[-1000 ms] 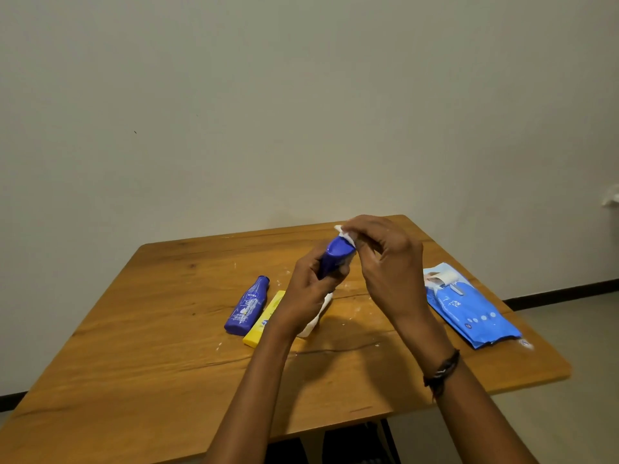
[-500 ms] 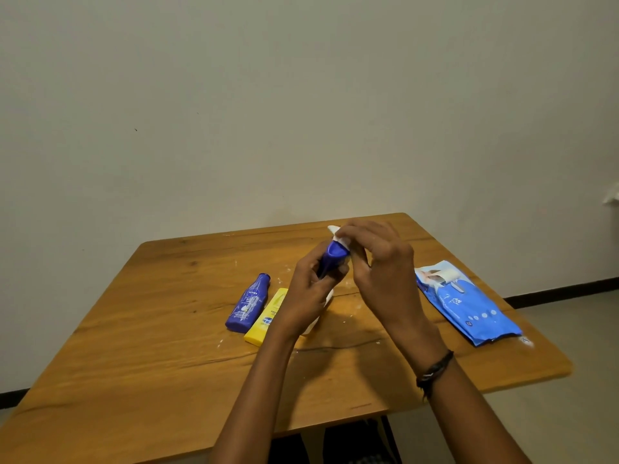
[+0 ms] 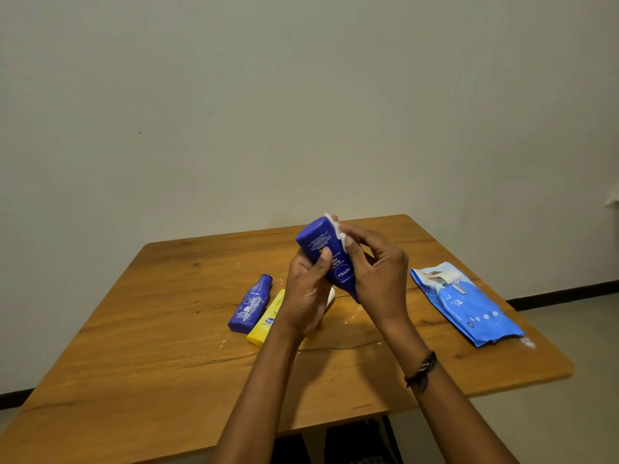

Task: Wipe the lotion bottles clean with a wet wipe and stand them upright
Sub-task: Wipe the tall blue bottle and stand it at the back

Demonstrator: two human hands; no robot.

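A large blue bottle [image 3: 324,251] is held up above the middle of the table [image 3: 134,346], between the two hands. It is tilted, with its flat base uppermost and its printed label seen upside down; its lower end is hidden between the palms. The left hand [image 3: 306,296] is wrapped round the bottle from the left, fingers curled behind it and the thumb laid across its front face. The right hand [image 3: 378,272] is closed on the bottle's right edge, and a white wet wipe [image 3: 335,226] is pinched under its fingertips against that edge, near the base.

Below and to the left of the hands, a small blue bottle [image 3: 251,306] and a yellow tube [image 3: 268,321] are left lying flat, side by side and touching. A white object [image 3: 330,298] is glimpsed behind the left hand; what it is cannot be told. White smears are scattered on the wood around them. A blue pack of wipes [image 3: 469,313] is laid flat near the table's right edge, well apart from the right hand. A dark bracelet [image 3: 422,368] is worn on the right wrist.
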